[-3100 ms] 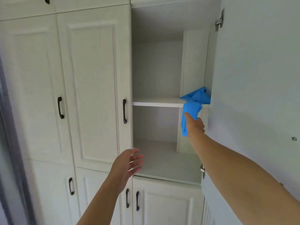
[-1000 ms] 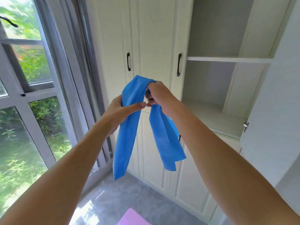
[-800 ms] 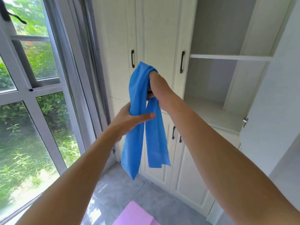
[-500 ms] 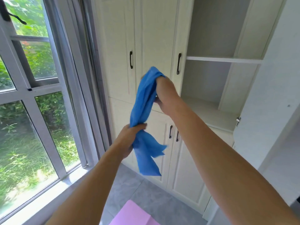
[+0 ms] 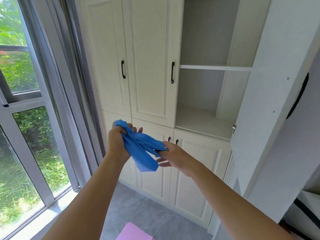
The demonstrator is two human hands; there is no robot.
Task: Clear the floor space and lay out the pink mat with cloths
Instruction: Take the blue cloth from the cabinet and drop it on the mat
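Note:
A bright blue cloth (image 5: 141, 149) is bunched between both my hands at chest height, in front of the white cabinets. My left hand (image 5: 117, 141) is closed around its upper end. My right hand (image 5: 170, 155) pinches the other end with thumb and forefinger, its remaining fingers spread. A loose tail of the cloth hangs down between them. A corner of the pink mat (image 5: 134, 232) lies on the grey tiled floor at the bottom edge of the view.
An open cabinet door (image 5: 277, 101) stands at my right, beside a bare shelf compartment (image 5: 206, 116). Closed white cabinets (image 5: 149, 66) with dark handles face me. A tall window (image 5: 26, 118) with greenery outside fills the left.
I took the blue cloth off the cabinet shelf and turned toward the window. Both hands have since come lower, and the cloth is now bunched sideways between them rather than hanging long.

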